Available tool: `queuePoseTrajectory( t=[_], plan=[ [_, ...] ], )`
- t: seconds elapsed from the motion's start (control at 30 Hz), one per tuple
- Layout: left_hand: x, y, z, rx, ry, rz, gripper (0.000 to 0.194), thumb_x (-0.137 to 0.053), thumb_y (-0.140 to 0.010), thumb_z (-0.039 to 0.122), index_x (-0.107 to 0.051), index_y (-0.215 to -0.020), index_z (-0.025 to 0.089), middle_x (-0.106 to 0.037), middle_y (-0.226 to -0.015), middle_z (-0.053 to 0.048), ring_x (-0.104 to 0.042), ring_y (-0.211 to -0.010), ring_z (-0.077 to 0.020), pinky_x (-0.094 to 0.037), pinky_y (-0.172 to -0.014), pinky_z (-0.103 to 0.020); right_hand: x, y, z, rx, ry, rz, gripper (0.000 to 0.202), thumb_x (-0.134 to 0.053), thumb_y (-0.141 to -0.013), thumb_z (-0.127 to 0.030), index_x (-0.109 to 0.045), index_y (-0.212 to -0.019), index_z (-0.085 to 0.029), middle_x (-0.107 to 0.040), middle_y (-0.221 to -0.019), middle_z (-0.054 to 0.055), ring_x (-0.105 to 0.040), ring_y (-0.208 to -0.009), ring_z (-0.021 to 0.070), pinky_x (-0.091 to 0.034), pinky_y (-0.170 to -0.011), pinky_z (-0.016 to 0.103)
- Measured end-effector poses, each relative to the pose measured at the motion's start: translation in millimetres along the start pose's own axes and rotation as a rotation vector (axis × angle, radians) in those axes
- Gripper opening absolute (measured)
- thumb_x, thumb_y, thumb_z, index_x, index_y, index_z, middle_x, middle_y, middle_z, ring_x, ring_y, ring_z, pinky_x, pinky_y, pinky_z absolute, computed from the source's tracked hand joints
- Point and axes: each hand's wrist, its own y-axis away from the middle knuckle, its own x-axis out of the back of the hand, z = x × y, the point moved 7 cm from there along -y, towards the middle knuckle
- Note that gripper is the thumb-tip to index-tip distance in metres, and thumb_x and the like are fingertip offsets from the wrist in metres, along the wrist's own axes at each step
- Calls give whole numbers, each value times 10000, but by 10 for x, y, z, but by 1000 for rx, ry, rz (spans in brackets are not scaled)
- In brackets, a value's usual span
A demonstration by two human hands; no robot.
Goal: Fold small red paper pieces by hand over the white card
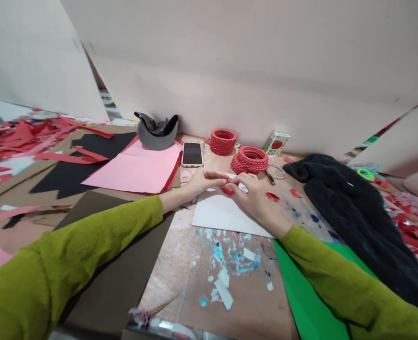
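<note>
Both hands meet over a white sheet (223,215) in the middle of the table. My left hand (209,182) comes in from the left, its fingers pinched at a small folded piece of red paper (228,190). On the other side of that piece, my right hand (249,191) is closed, with thumb and fingertips pressed on it. The fingers partly cover the piece. Behind the hands stand two red rings of folded paper, one farther back (223,141) and one nearer (249,159). Small red paper pieces (272,196) lie right of my right hand.
Pink paper (138,165), a phone (192,155) and a grey cap (157,132) sit at the left back. A small carton (276,143) leans near the white wall. Dark fuzzy cloth (350,212) and a green sheet (301,288) lie on the right. White scraps (224,293) litter the front.
</note>
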Motion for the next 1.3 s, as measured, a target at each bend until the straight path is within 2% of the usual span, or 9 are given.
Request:
queuePoseTrajectory(
  t=[0.23,0.5,0.57,0.67,0.73,0.87,1.0,1.2,1.3],
  plan=[
    [-10,-5,31,-77,-56,8,306,-732,-727,333,-735,-954,128,-737,-931,-108,-677,-818,-178,-526,-762,-284,-86,-9,60,-30,11,-79,172,-527,-891,-281,-605,-753,-215,-659,-777,32,-573,-749,190,-393,-776,359],
    [-94,-9,94,-137,-121,-23,281,-717,-735,372,-714,-843,113,-718,-818,-87,-645,-720,-143,-504,-685,-243,-88,4,28,0,-19,-93,194,-526,-889,-285,-601,-725,-213,-652,-737,20,-552,-713,179,-393,-780,354],
    [-60,0,123,-159,-118,37,277,-713,-740,367,-700,-862,119,-709,-840,-85,-645,-747,-148,-503,-693,-244,-85,-7,58,-28,-53,-95,181,-516,-899,-284,-610,-762,-213,-665,-787,28,-573,-749,183,-401,-770,346],
    [91,33,168,-197,-127,252,281,-675,-777,376,-675,-925,138,-691,-883,-73,-636,-787,-147,-498,-699,-237,-71,-20,119,-80,-53,-68,142,-527,-896,-294,-620,-838,-205,-672,-875,48,-592,-812,196,-407,-762,339],
    [172,51,167,-192,-130,354,298,-643,-801,390,-665,-970,146,-683,-899,-66,-628,-780,-144,-494,-691,-236,-70,-18,165,-127,21,-56,135,-572,-870,-327,-621,-884,-202,-669,-919,58,-594,-857,215,-401,-784,354],
    [224,46,148,-189,-170,388,322,-600,-830,392,-661,-1040,155,-661,-1011,-78,-629,-841,-157,-497,-723,-250,-124,9,242,-193,170,-105,278,-645,-802,-411,-607,-988,-207,-658,-1027,81,-571,-964,274,-374,-853,429],
    [263,72,184,-232,-267,457,284,-575,-853,352,-657,-1041,155,-624,-1097,-89,-617,-937,-162,-482,-804,-251,-177,24,296,-198,169,-136,333,-663,-777,-413,-595,-1022,-198,-652,-1059,98,-555,-992,296,-376,-869,460],
    [165,75,246,-294,-356,383,246,-551,-869,294,-648,-1054,165,-612,-1146,-85,-591,-1026,-170,-475,-834,-257,-133,6,279,-197,52,-103,334,-680,-771,-331,-593,-1060,-187,-662,-1064,89,-594,-987,263,-405,-868,431],
    [120,58,236,-305,-378,325,255,-589,-837,245,-654,-1069,160,-627,-1144,-94,-598,-1011,-175,-486,-831,-276,-105,0,246,-179,52,-80,263,-648,-803,-320,-616,-1025,-181,-683,-1019,85,-617,-947,254,-410,-856,426]
  ],
)
